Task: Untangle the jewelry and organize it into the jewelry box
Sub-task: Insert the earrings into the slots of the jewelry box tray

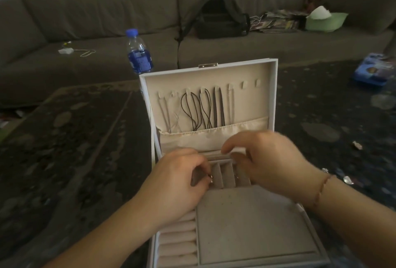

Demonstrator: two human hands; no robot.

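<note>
You're working over the white hinged jewelry box [275,96], lid propped upright so the cords hang straight. Your left hand [177,184] is curling its fingers round a small gold-toned metal ring [210,176], pinching it just above the narrow velvet-lined slots [227,174], probably to drop it in one. Your right hand [265,160] is hovering over the same slots, fingers loosely bent and blurred; I can't tell whether it's holding anything. Thin dark cords [200,110] and pale ones are hanging from fabric tabs into the satin pocket [240,133]. Soft padded ring rolls [179,237] and a flat grey suede pad [252,225] are sitting nearest you.
</note>
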